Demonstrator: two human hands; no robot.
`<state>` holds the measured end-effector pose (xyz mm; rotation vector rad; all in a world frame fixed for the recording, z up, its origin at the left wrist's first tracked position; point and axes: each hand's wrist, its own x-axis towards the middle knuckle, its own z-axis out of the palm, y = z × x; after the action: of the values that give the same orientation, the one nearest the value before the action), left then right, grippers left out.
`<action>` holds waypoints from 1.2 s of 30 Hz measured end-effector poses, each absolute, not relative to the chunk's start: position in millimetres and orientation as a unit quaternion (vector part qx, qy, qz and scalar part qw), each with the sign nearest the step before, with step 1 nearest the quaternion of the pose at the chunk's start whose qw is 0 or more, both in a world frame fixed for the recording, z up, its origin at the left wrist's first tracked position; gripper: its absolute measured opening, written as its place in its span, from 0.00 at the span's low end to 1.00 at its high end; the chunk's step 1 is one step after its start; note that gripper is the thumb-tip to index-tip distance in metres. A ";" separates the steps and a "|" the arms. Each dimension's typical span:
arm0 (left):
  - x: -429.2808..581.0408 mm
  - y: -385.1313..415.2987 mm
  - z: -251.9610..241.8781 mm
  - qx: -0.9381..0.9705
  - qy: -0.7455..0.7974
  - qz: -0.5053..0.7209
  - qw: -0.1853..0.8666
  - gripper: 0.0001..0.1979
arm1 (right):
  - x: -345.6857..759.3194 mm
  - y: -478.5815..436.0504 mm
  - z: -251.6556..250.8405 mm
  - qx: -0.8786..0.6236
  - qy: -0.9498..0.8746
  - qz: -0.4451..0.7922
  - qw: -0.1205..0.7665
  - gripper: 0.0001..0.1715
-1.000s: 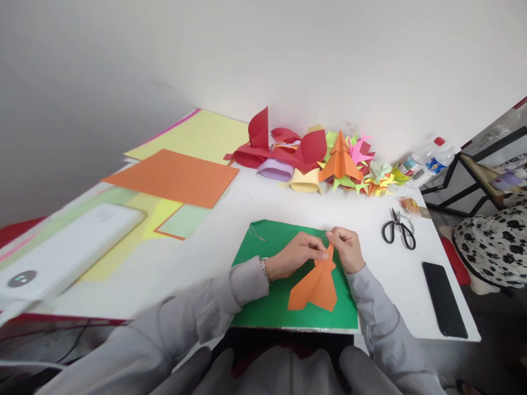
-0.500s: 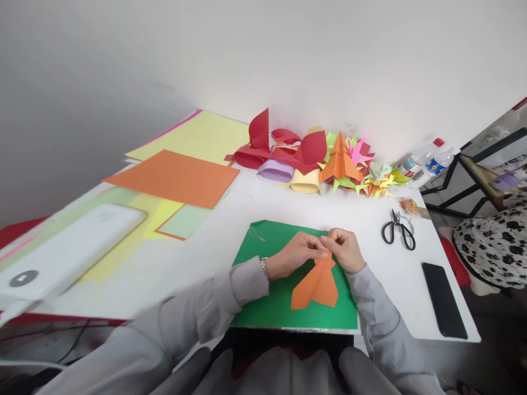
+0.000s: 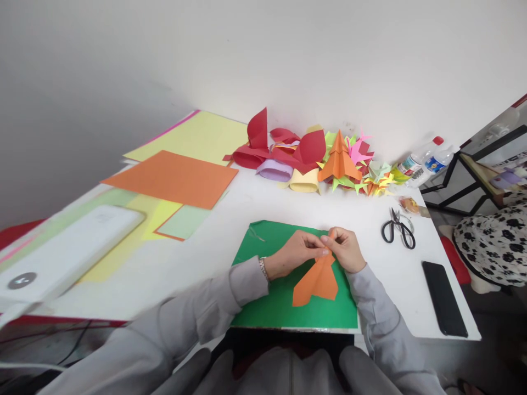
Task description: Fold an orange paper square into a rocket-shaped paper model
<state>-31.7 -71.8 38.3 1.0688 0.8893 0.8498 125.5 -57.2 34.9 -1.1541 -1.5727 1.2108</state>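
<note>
Lifted and tilted since earlier, paper (image 3: 316, 281) is pinched at its tip by left hand (image 3: 293, 254) and right hand (image 3: 348, 249) above mat (image 3: 267, 299); scissors (image 3: 397, 229) lie well apart.

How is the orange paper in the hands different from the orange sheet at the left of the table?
The folded orange paper is creased into a winged, pointed shape; the flat orange sheet is an unfolded rectangle. The folded one is pinched by the left hand and right hand above a green sheet; the flat one lies untouched on yellow paper. Both look orange.
</note>
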 end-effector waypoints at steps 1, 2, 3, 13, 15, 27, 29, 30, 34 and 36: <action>-31.5 -72.1 38.5 0.482 0.400 0.372 0.685 0.09 | 125.9 -57.1 35.8 -0.456 -0.623 0.482 0.414 0.24; -31.4 -72.3 38.8 0.493 0.402 0.362 0.682 0.10 | 126.4 -57.0 36.8 -0.453 -0.621 0.484 0.419 0.25; -31.3 -72.5 39.0 0.506 0.404 0.352 0.676 0.11 | 126.8 -56.9 37.8 -0.449 -0.618 0.485 0.425 0.25; -34.0 -71.8 37.7 0.552 0.386 0.371 0.639 0.14 | 126.8 -57.4 41.2 -0.467 -0.628 0.465 0.415 0.24; -34.3 -71.9 38.4 0.541 0.377 0.374 0.653 0.14 | 125.9 -58.6 42.9 -0.461 -0.644 0.471 0.389 0.23; -34.4 -73.0 39.2 0.569 0.382 0.328 0.650 0.16 | 124.4 -59.6 40.4 -0.459 -0.619 0.500 0.395 0.25; -35.3 -72.5 39.2 0.571 0.375 0.318 0.657 0.17 | 124.2 -59.6 40.5 -0.460 -0.618 0.500 0.395 0.25; -35.8 -72.4 39.4 0.567 0.372 0.316 0.664 0.17 | 124.1 -59.6 40.6 -0.460 -0.619 0.500 0.394 0.25; -36.8 -72.8 40.4 0.537 0.363 0.309 0.696 0.14 | 124.4 -59.2 40.6 -0.454 -0.620 0.509 0.388 0.26; -36.6 -73.1 40.3 0.522 0.361 0.304 0.710 0.14 | 125.2 -58.6 40.9 -0.446 -0.618 0.523 0.381 0.25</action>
<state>-36.6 -73.1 40.3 1.1584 0.7998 0.6755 125.2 -58.6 40.9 -1.1392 -1.5785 1.3353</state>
